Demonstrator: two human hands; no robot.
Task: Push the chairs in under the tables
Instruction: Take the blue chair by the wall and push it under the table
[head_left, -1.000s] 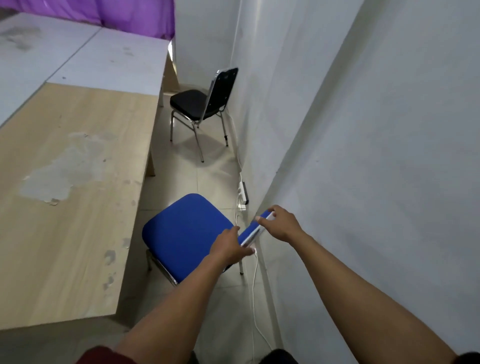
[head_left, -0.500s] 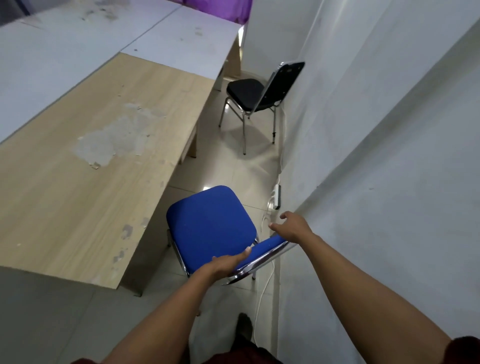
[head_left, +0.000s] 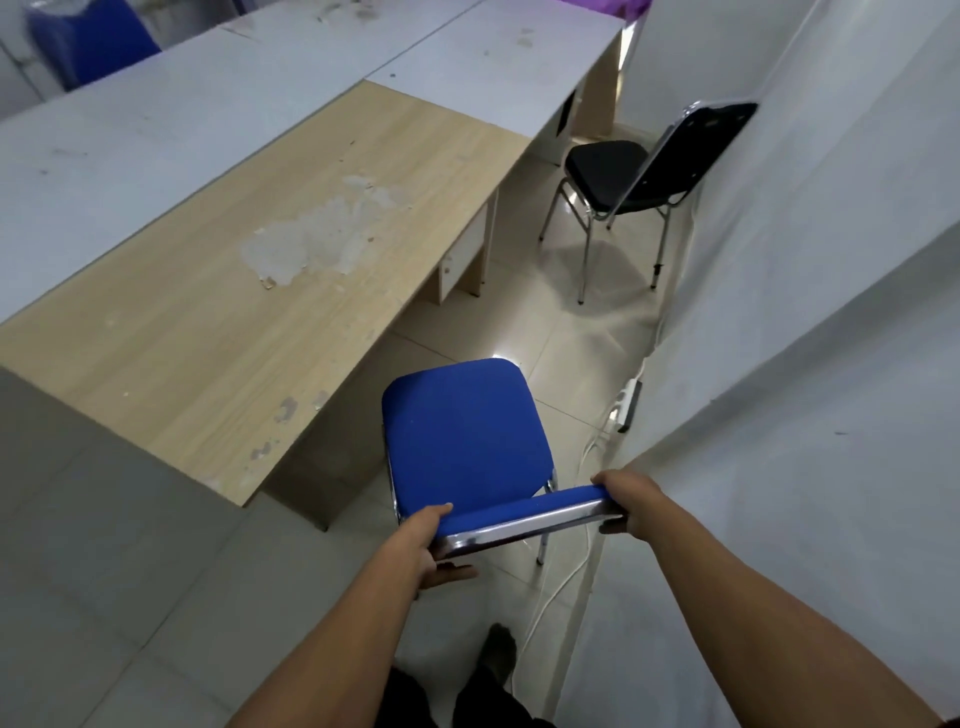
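Swung round since half a second ago, the blue fabric chair with a chrome frame is now pointing its seat more squarely away from the person, with its backrest lying crosswise between the hands. The left hand is wrapping the left end of the backrest, fingers over the blue top and thumb underneath the chrome edge. The right hand is curling closed around the right end. The chair is standing on the pale tiled floor, just beside the light wooden table with the worn patch, its seat not yet under the tabletop. A white cable is trailing past its right rear leg along the white wall. Farther off, a black padded chair with metal legs is standing near the grey tables.
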